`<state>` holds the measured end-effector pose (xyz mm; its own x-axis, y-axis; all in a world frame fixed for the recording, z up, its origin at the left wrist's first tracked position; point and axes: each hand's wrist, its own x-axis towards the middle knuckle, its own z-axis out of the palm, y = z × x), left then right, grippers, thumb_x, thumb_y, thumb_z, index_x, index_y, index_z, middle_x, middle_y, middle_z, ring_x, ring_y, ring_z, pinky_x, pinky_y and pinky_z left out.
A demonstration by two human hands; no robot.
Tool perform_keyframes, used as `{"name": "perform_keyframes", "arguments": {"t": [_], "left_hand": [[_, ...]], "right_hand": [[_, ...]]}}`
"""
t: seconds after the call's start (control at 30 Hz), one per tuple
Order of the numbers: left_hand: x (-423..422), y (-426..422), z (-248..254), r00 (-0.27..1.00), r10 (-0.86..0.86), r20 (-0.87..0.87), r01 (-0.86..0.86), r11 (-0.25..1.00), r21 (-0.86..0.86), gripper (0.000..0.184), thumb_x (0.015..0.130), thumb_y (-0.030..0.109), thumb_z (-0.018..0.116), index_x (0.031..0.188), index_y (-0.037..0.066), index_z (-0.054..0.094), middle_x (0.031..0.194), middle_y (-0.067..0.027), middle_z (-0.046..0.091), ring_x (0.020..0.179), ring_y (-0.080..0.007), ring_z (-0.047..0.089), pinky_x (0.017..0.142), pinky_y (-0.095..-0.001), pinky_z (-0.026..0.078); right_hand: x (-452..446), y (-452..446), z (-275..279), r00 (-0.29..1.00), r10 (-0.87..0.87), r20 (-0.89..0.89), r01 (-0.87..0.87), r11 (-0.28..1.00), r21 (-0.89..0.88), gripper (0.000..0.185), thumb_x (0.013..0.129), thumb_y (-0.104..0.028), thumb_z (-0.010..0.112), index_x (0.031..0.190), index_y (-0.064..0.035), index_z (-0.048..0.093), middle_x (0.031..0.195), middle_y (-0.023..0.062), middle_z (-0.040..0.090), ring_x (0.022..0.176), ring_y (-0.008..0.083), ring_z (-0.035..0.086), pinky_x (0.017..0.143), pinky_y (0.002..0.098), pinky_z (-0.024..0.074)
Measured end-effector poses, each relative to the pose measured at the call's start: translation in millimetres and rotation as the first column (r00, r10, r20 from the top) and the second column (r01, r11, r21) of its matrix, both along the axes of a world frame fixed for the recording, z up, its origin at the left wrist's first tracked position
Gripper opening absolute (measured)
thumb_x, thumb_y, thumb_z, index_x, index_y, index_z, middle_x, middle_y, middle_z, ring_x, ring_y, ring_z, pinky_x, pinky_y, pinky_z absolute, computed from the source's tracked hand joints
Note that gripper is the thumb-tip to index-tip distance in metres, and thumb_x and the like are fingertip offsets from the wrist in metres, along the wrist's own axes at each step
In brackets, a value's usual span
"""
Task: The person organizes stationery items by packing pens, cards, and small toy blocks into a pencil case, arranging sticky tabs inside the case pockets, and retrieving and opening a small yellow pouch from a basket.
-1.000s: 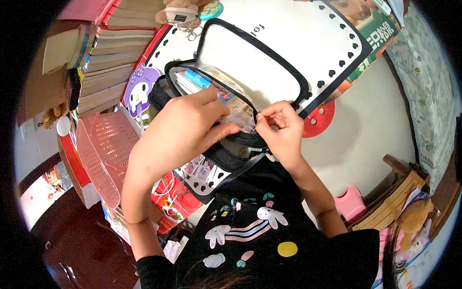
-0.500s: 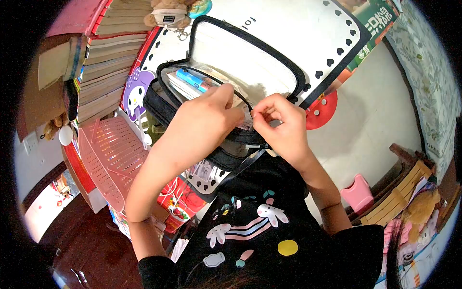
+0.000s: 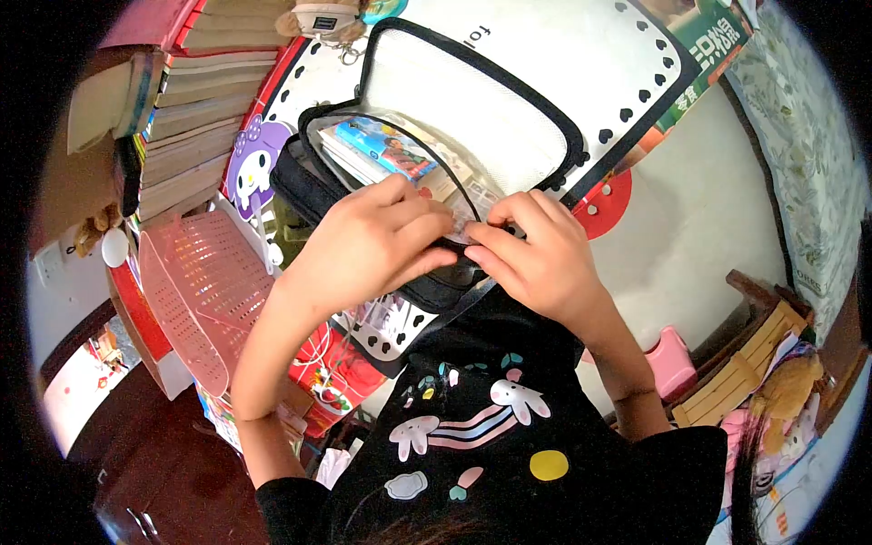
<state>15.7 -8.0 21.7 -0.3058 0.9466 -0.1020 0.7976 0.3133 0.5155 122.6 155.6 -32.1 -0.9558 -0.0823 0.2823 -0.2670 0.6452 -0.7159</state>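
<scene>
A black zip bag (image 3: 298,186) lies on the desk in front of me, its lid with a white mesh panel (image 3: 454,104) folded back. Inside, behind a clear flap with dark edging, sit a blue printed packet (image 3: 363,145) and several pale cards or papers. My left hand (image 3: 381,236) pinches the bag's near edge, fingers curled over it. Close beside it, my right hand (image 3: 545,259) grips the same edge between thumb and fingers. The exact spot under both sets of fingertips is partly hidden.
A pink perforated basket (image 3: 204,291) stands at the left, below a row of books (image 3: 195,136). A purple cartoon figure (image 3: 254,168) is by the bag. The desk mat (image 3: 627,54) has a heart border. A pink stool (image 3: 670,363) and wooden slats (image 3: 745,372) are at right.
My left hand has moved down and slightly left to the near edge, uncovering more of the packet. My right hand's fingers have come down onto that edge, closer to the left hand.
</scene>
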Motion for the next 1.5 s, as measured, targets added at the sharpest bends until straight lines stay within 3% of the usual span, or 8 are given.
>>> {"name": "perform_keyframes", "arguments": {"t": [0.27, 0.8, 1.07, 1.2, 1.27, 1.37, 1.47, 1.5], "left_hand": [[10.5, -9.4, -1.9, 0.968, -0.131, -0.212, 0.116, 0.990, -0.079, 0.037, 0.066, 0.028, 0.063, 0.095, 0.007, 0.055, 0.104, -0.0027, 0.055, 0.088, -0.0206, 0.050, 0.074, -0.0314, 0.043], [9.8, 3.9, -11.4, 0.983, -0.097, -0.153, 0.068, 0.980, -0.186, 0.023, 0.060, 0.026, 0.063, 0.068, 0.005, 0.060, 0.078, -0.0057, 0.057, 0.080, -0.0245, 0.054, 0.060, -0.0368, 0.048], [50.9, -58.5, -11.1, 0.892, 0.339, -0.298, -0.114, 0.808, 0.578, 0.018, 0.071, 0.024, 0.056, 0.081, 0.009, 0.057, 0.084, -0.0007, 0.055, 0.082, -0.0188, 0.050, 0.066, -0.0320, 0.039], [93.8, -138.8, 5.6, 0.697, 0.717, 0.013, -0.435, 0.409, 0.802, 0.019, 0.066, 0.018, 0.064, 0.081, 0.008, 0.058, 0.082, -0.0037, 0.056, 0.082, -0.0201, 0.052, 0.071, -0.0341, 0.041], [120.4, -176.1, 3.5, 0.401, 0.914, 0.059, -0.508, 0.169, 0.844, 0.019, 0.065, 0.012, 0.065, 0.082, 0.007, 0.058, 0.086, -0.0048, 0.057, 0.085, -0.0207, 0.053, 0.078, -0.0356, 0.041], [145.1, -208.8, -0.4, 0.125, 0.989, 0.084, -0.544, -0.002, 0.839, 0.022, 0.064, 0.008, 0.066, 0.084, 0.005, 0.058, 0.091, -0.0057, 0.056, 0.090, -0.0231, 0.052, 0.079, -0.0362, 0.040], [157.1, -218.8, -4.2, -0.110, 0.994, 0.025, -0.618, -0.088, 0.781, 0.030, 0.065, 0.012, 0.066, 0.093, 0.006, 0.058, 0.108, -0.0097, 0.051, 0.102, -0.0280, 0.046, 0.083, -0.0385, 0.037], [159.1, -219.8, -5.3, -0.139, 0.990, 0.011, -0.685, -0.104, 0.721, 0.037, 0.065, 0.012, 0.066, 0.099, 0.007, 0.055, 0.116, -0.0120, 0.046, 0.109, -0.0307, 0.040, 0.087, -0.0402, 0.034]], "right_hand": [[10.1, -8.6, -6.0, 0.996, -0.019, -0.087, 0.018, 1.000, -0.008, 0.020, 0.064, -0.014, 0.067, 0.082, -0.0054, 0.062, 0.072, 0.0045, 0.049, 0.065, 0.0199, 0.048, 0.056, 0.0295, 0.0393], [-1.1, -26.9, 39.1, 0.982, 0.068, 0.174, -0.126, 0.928, 0.352, 0.029, 0.071, -0.019, 0.062, 0.094, -0.0022, 0.054, 0.083, 0.0146, 0.046, 0.080, 0.0322, 0.046, 0.069, 0.0398, 0.0382], [-16.5, -28.1, 46.8, 0.948, 0.134, 0.289, -0.268, 0.825, 0.498, 0.034, 0.078, -0.022, 0.054, 0.100, 0.0043, 0.053, 0.109, 0.0225, 0.048, 0.103, 0.0369, 0.044, 0.087, 0.0405, 0.0351], [-50.5, -36.7, 84.1, 0.995, -0.042, 0.094, 0.027, 0.988, 0.153, 0.037, 0.078, -0.022, 0.054, 0.105, 0.0035, 0.052, 0.092, 0.0153, 0.059, 0.085, 0.0238, 0.057, 0.079, 0.0345, 0.0418], [-78.0, -84.6, 117.5, 0.955, 0.271, -0.123, -0.266, 0.962, 0.058, 0.038, 0.078, -0.018, 0.053, 0.107, 0.0060, 0.051, 0.090, 0.0163, 0.059, 0.084, 0.0226, 0.056, 0.079, 0.0325, 0.0416], [-120.2, -215.2, 151.1, 0.565, 0.822, -0.078, -0.810, 0.570, 0.140, 0.037, 0.070, -0.015, 0.063, 0.102, 0.0016, 0.054, 0.086, 0.0138, 0.058, 0.080, 0.0218, 0.057, 0.074, 0.0303, 0.0426], [-158.6, -345.9, 100.5, 0.335, 0.939, 0.072, -0.927, 0.315, 0.203, 0.044, 0.073, -0.035, 0.060, 0.094, 0.0028, 0.056, 0.087, 0.0198, 0.058, 0.081, 0.0329, 0.056, 0.072, 0.0360, 0.0435], [-160.7, -381.8, 96.3, 0.389, 0.858, 0.337, -0.848, 0.190, 0.495, 0.051, 0.071, -0.035, 0.063, 0.102, 0.0033, 0.053, 0.094, 0.0189, 0.058, 0.086, 0.0288, 0.058, 0.074, 0.0331, 0.0448]]}}
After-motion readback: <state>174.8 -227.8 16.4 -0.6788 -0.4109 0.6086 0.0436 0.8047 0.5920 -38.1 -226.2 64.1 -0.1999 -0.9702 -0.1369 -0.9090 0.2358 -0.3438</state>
